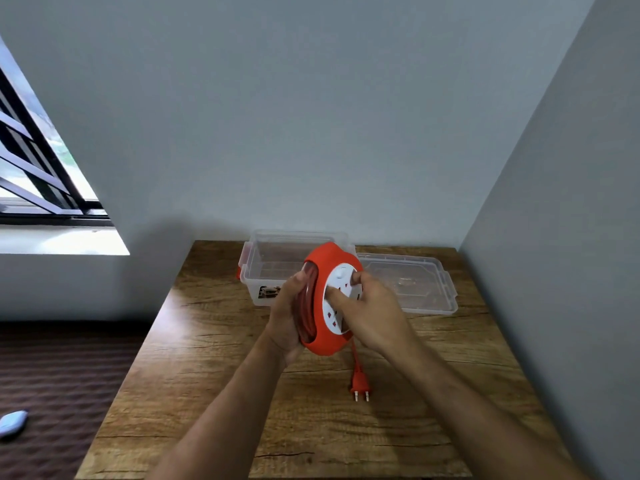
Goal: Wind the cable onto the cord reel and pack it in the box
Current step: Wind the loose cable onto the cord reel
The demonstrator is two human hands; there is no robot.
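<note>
I hold a round orange cord reel (320, 336) on edge above the wooden table (207, 375). Its white socket face points right. My left hand (289, 315) grips its back rim, where coils of orange cable show. My right hand (369, 306) presses its fingers on the white socket face. A short length of orange cable hangs from the reel's underside, ending in a two-pin plug (360, 381) that lies on the table. Behind the reel stands an open clear plastic box (254, 268) with red latches.
The box's clear lid (415, 282) lies flat to the right of the box. Walls close in behind and to the right of the table. A dark ribbed surface (55, 386) with a small pale object (12, 424) lies left of the table, below a window.
</note>
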